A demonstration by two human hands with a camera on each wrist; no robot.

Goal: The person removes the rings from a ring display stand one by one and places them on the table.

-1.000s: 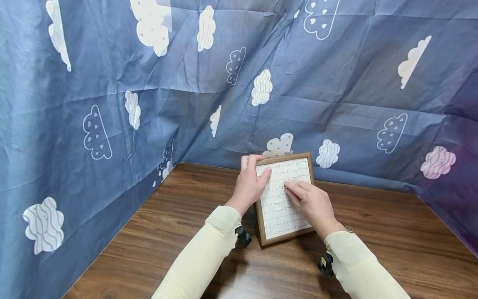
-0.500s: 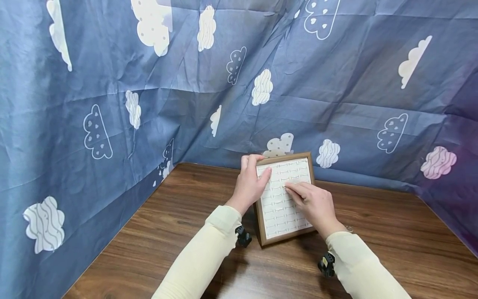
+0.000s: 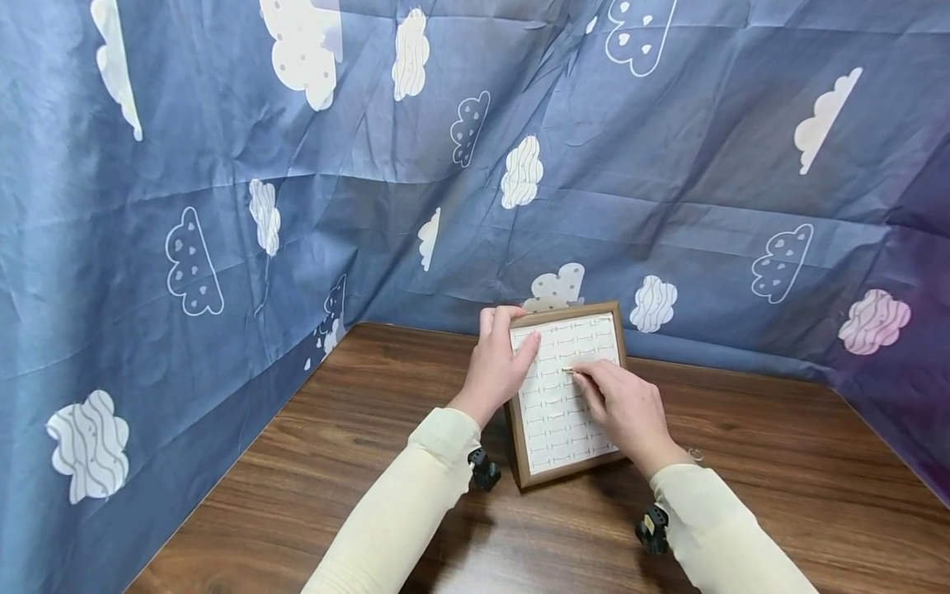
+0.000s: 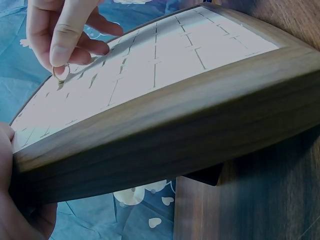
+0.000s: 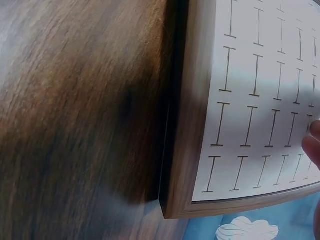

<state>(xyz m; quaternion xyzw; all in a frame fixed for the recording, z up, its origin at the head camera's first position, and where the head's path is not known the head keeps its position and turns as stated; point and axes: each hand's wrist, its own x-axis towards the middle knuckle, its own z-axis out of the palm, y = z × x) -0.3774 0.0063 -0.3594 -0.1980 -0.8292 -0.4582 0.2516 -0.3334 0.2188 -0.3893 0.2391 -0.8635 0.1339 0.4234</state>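
Note:
A ring display board (image 3: pixel 545 429) in a brown wooden frame stands tilted on the table, its white face cut with rows of slots. My left hand (image 3: pixel 499 367) grips the frame's upper left edge, thumb over the white face. My right hand (image 3: pixel 623 408) pinches a small gold-coloured ring (image 4: pixel 61 74) between thumb and finger. In the left wrist view the ring's lower part is at a slot near the middle of the board; how deep it sits, I cannot tell. Only fingertips (image 5: pixel 312 142) of the right hand show in the right wrist view.
Another small ring (image 3: pixel 694 454) lies on the wooden table (image 3: pixel 334 437) to the right of the board, beside my right wrist. A blue cloth (image 3: pixel 356 231) with white clouds hangs behind and on both sides. A dark support shows under the board in the left wrist view.
My right hand has shifted slightly to the right over the board, and its fingertips have changed their place on the ring. The left hand and the board have stayed put.

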